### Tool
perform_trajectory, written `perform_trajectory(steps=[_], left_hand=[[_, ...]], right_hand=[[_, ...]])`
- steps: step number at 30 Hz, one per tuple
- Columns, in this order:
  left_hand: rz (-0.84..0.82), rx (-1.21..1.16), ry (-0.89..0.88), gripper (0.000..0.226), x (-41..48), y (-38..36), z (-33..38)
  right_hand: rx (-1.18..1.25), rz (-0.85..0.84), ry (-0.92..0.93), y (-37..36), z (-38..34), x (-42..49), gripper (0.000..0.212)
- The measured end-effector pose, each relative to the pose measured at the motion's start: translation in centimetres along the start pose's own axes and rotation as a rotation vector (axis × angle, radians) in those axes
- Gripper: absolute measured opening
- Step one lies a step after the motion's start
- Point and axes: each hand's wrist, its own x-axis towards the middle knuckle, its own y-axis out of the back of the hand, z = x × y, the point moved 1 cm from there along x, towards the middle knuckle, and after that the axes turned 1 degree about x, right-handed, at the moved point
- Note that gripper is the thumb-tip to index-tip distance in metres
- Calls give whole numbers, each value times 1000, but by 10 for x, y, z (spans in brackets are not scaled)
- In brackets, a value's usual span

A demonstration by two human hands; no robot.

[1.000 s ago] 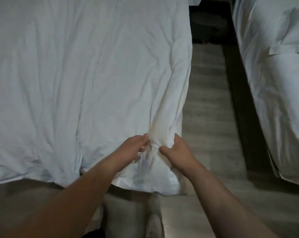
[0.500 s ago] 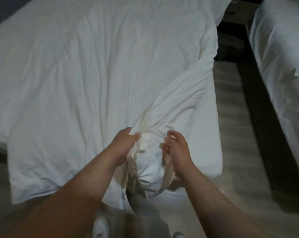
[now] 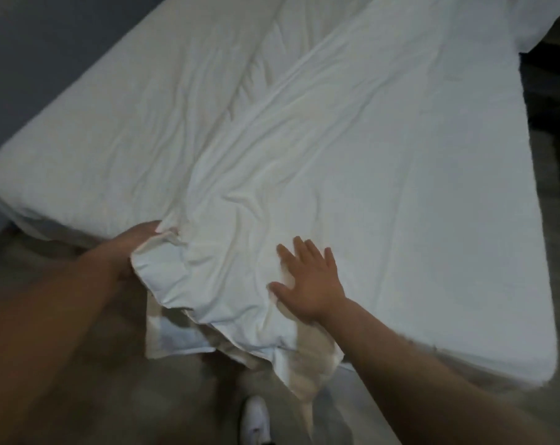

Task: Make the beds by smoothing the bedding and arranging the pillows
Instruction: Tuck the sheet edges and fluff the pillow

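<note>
Duvet (image 3: 320, 162) edge is gripped in the curled left hand (image 3: 129, 252); right hand (image 3: 312, 282) is pressed flat, fingers spread. Soft, light, limp cloth, probably best taken at the corners.

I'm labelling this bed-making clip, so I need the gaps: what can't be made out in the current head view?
Head view only:
- Left hand: its fingers are hidden under the duvet edge it grips.
- Pillows: none visible; the far end of the bed is cut off by the top edge.
- Shoe: cut off by the bottom edge.
- Left forearm: motion-blurred.
</note>
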Motion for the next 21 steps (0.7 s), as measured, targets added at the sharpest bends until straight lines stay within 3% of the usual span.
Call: perform_trajectory(steps=[1, 3, 4, 7, 10, 12, 15, 18, 21], left_hand=[[-5, -159, 78, 42, -3, -2, 1], [-16, -253, 184, 54, -9, -7, 7], [-119, -288, 156, 58, -17, -10, 11], [-220, -47, -21, 81, -17, -22, 4], [-102, -141, -63, 45, -22, -21, 8], [-84, -315, -66, 21, -20, 6, 5], [-56, -433, -29, 15, -13, 45, -19], [-23, -276, 17, 12, 7, 34, -54], [28, -117, 73, 34, 28, -2, -72]], right_hand=[[-55, -35, 5, -8, -2, 2, 78], [-108, -54, -11, -20, -2, 5, 74], [-118, -49, -23, -23, -2, 7, 68], [-102, 22, -68, -30, 1, 15, 39], [-17, 142, -82, -36, 2, 22, 26], [55, 262, -18, -35, -3, 26, 30], [147, 410, 79, -27, -18, 29, 28], [-32, 284, 38, -29, -17, 28, 60], [-171, 160, -44, -34, -4, 26, 77]])
